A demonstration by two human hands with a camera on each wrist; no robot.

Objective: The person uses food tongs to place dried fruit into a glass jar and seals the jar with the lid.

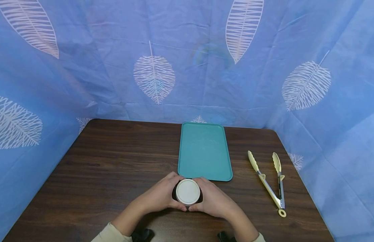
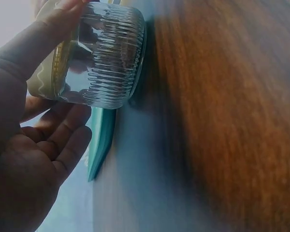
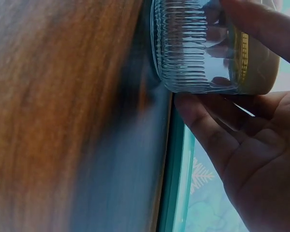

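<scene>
A clear ribbed glass jar [image 2: 113, 58] with a cream lid [image 1: 188, 192] stands upright near the front of the table, before the tray's near edge. My left hand [image 1: 163, 194] grips it from the left, thumb on the near side and fingers round the far side. From the right, my right hand [image 1: 214, 198] holds it the same way. Both wrist views show the glass side, and the jar [image 3: 195, 48] looks see-through with nothing plain inside. Its base is at or very near the tabletop.
A teal tray [image 1: 205, 151] lies just beyond the jar. To the right, tongs [image 1: 271, 188] with cream tips lie spread on the dark wooden table [image 1: 114, 161]. Blue cloth [image 1: 190, 77] with white leaf prints hangs behind and at both sides.
</scene>
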